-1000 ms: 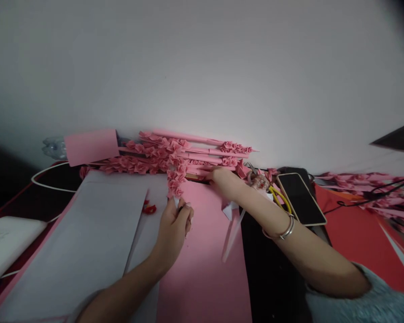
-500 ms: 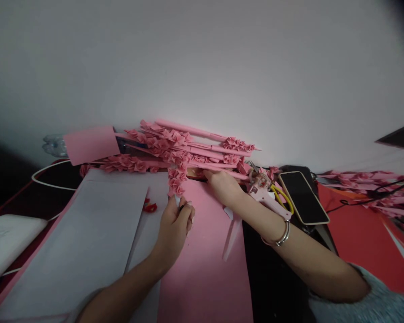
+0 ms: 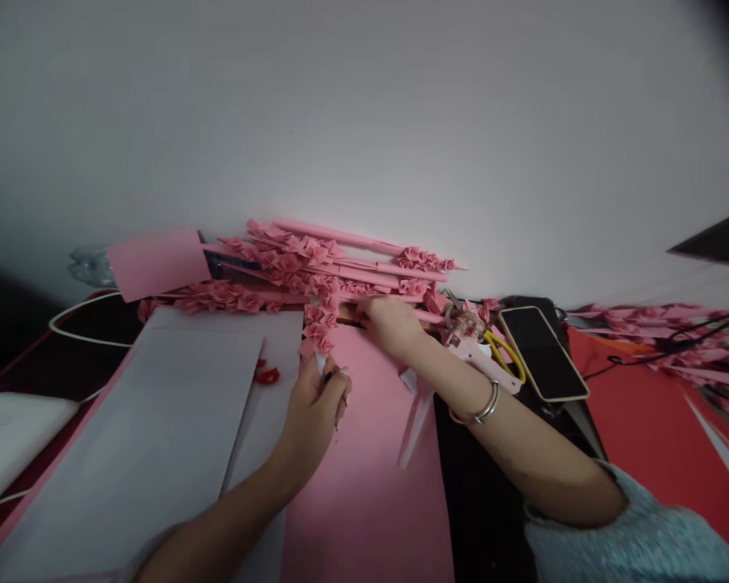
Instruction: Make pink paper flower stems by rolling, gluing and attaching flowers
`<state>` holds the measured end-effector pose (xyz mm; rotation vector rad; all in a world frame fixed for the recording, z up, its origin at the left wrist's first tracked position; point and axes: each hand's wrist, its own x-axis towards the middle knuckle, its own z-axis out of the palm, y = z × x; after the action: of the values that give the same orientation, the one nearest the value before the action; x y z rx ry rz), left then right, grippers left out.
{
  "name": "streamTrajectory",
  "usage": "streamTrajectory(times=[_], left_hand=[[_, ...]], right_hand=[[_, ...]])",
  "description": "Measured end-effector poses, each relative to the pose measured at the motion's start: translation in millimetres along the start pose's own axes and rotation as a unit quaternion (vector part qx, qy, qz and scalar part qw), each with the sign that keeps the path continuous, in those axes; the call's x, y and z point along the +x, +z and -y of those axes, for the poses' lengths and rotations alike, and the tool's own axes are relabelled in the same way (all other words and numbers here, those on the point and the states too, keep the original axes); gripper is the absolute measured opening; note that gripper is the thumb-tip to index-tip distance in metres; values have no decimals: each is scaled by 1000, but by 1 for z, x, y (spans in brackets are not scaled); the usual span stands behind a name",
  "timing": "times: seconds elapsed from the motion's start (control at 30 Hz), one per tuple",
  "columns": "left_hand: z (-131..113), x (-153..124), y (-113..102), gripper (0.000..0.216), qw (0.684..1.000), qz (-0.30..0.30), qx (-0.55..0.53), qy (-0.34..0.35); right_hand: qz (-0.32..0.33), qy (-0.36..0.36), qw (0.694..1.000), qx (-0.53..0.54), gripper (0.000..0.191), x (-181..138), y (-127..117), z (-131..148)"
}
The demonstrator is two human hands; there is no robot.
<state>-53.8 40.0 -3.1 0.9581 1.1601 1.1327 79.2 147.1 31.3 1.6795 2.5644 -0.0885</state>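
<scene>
My left hand [image 3: 316,409] rests on a pink paper sheet [image 3: 370,486], fingers pinched on a small folded white paper piece and the lower end of a chain of pink paper flowers [image 3: 317,320]. My right hand [image 3: 389,321] reaches to the far edge of the sheet, fingers curled against the pink paper sticks [image 3: 352,267] lined with flowers. Whether it grips one is hidden by the hand. A metal bangle [image 3: 479,409] is on my right wrist.
A pink glue gun [image 3: 479,356] and yellow-handled scissors [image 3: 507,352] lie right of my right hand, then a phone [image 3: 540,352]. A grey sheet [image 3: 151,437] lies left, a white box [image 3: 6,441] far left. More flower sticks [image 3: 662,340] lie on red paper at right.
My right hand drew slightly left and nearer along the flower sticks, uncovering the glue gun. My left hand stayed in place with its pinch.
</scene>
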Motion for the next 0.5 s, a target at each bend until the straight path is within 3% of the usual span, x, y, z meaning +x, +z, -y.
streamTrajectory(times=[0.27, 0.43, 0.5], left_hand=[[-3, -1, 1, 23, 1000, -5, 3, -7], [-1, -2, 0, 21, 1000, -2, -1, -18], [1, -3, 0, 20, 1000, 1, 4, -22]], right_hand=[[-46, 11, 994, 97, 19, -10, -3, 1], [-102, 31, 978, 179, 11, -57, -4, -1], [-133, 45, 942, 305, 10, -80, 1, 0]])
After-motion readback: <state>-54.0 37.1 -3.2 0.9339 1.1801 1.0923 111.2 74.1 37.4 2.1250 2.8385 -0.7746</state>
